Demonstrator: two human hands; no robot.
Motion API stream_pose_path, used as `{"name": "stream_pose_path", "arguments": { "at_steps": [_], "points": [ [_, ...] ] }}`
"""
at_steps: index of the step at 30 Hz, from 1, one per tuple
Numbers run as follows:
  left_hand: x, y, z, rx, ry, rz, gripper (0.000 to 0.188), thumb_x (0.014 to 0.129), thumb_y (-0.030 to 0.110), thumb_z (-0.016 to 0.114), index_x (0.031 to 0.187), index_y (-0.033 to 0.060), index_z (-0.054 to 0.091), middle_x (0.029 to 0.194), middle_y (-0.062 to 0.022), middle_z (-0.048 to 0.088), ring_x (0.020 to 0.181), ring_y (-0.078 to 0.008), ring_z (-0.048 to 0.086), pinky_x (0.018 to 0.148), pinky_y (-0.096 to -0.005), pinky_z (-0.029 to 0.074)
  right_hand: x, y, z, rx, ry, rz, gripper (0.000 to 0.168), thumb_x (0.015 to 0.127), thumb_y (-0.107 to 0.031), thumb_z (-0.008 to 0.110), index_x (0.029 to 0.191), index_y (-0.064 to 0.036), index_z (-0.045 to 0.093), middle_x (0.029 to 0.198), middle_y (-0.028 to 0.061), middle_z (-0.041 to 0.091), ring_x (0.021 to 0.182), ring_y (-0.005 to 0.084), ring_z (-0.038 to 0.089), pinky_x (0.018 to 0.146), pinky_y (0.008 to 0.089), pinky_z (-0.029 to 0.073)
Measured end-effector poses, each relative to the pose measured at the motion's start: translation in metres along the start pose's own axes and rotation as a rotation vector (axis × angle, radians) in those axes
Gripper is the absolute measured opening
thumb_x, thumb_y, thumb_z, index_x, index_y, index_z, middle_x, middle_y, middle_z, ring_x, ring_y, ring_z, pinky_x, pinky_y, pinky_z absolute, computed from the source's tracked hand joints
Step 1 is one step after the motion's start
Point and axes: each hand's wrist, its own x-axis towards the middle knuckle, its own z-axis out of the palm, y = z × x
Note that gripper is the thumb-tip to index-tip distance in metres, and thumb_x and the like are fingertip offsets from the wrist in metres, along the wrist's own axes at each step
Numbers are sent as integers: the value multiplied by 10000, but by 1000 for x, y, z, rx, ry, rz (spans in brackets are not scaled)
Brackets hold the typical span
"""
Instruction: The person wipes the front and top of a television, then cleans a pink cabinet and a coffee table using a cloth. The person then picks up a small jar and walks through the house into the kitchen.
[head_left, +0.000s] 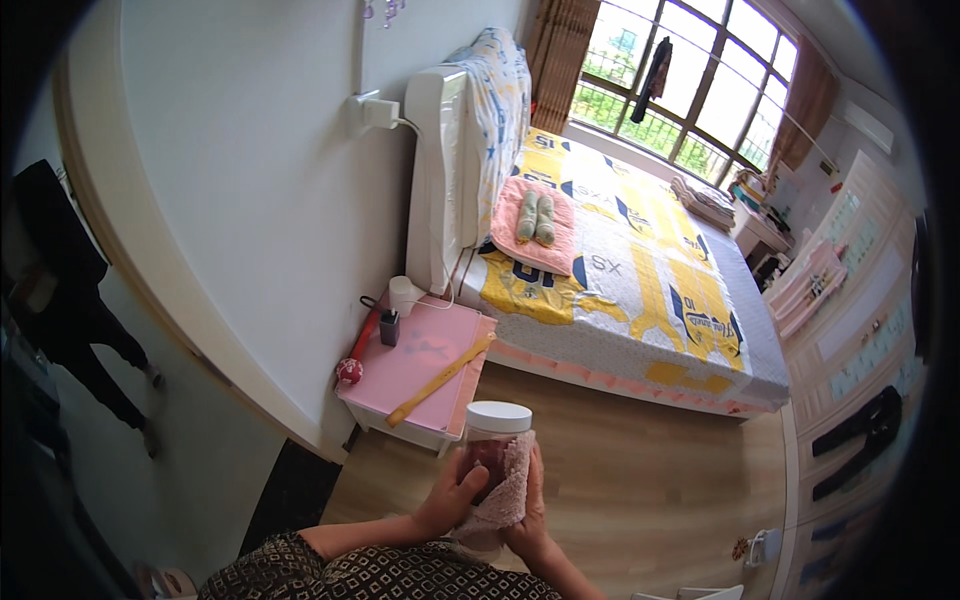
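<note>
In front of my body I hold a clear jar (486, 454) upright, with dark red contents showing through its wall. Its white screw lid (499, 416) is on. My left hand (450, 496) grips the jar from the left, thumb laid across its front. On the other side, my right hand (531, 510) presses a pink fluffy cloth (511, 487) against the jar. The cloth covers much of the jar's right side and lower part. Most fingers of both hands are hidden behind the jar and cloth.
A pink-topped bedside table (431, 360) carries a wooden stick (442, 379), a dark bottle (389, 328), a white cup-shaped object (402, 295) and a red-handled massage hammer (351, 370). Beyond stands a bed (622, 292). A doorway wall (217, 187) is left; wardrobes (847, 322) line the right.
</note>
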Motion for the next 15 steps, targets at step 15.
{"name": "stream_pose_path", "arguments": {
  "at_steps": [15],
  "points": [
    [-10, 56, -15, 796, -327, 742, 880, 617, 439, 769, 1239, -1, 328, 1141, -213, 507, 1014, -340, 550, 838, -402, 466, -16, 12, 41, 590, -221, 614, 476, 902, -223, 457, 1307, -34, 294, 1251, 98, 415, 1125, 194, 431, 925, 315, 369]
  ]
}}
